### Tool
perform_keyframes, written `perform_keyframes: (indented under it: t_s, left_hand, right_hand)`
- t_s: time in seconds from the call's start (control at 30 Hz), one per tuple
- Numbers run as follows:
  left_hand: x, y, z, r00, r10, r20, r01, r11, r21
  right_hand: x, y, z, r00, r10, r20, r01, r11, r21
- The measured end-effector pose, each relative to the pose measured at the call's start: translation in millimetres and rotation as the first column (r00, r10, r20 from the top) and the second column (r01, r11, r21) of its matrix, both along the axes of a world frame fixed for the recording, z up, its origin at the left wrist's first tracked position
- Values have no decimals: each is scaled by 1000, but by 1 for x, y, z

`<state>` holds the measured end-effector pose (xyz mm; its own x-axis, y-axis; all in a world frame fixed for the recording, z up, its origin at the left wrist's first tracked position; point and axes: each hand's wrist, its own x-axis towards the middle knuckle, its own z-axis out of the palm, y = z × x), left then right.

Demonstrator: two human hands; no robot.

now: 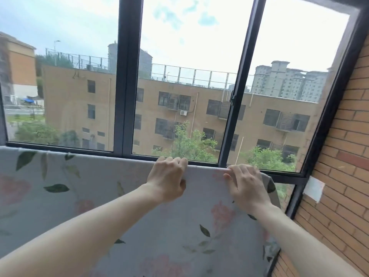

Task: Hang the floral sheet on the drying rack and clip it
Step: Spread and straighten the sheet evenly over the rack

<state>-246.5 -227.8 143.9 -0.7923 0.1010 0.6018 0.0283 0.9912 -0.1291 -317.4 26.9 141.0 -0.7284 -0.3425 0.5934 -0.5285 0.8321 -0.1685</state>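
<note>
Pale grey floral sheet with pink blooms and green leaves (99, 196) hangs draped, top fold running left-right just below the dark-framed window (127, 76), cloth falling straight down. Rack under it hidden. Red brick wall (343, 156) right of the window. Left hand (166, 177) grip: fingers curled over the top fold. Right hand (246, 186) beside it, fingers hooked over the same fold.

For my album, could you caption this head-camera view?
Both hands, left and right, grip the top fold of the floral sheet before a dark-framed window.
</note>
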Motion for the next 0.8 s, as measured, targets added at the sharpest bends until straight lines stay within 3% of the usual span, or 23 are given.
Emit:
perform_keyframes:
  t_s: [0.07, 0.2, 0.37, 0.6, 0.8]
  left_hand:
    - [0, 4, 1, 999, 31, 15, -31, 1000, -2]
    - [8, 8, 2, 997, 35, 65, -36, 999, 13]
    - [48, -32, 0, 980, 170, 108, -175, 984, 43]
    - [117, -129, -10, 887, 420, 190, -427, 904, -8]
    - [167, -150, -10, 879, 377, 293, -400, 916, 20]
  right_hand:
    - [9, -28, -5, 988, 147, -42, -149, 987, -65]
    - [13, -49, -17, 983, 171, -69, -181, 968, -174]
    - [11, -42, -20, 985, 155, -70, -163, 977, -135]
    - [29, -67, -11, 996, 92, -4, -92, 989, -114]
    - [73, -136, -4, 976, 217, 22, -217, 976, -10]
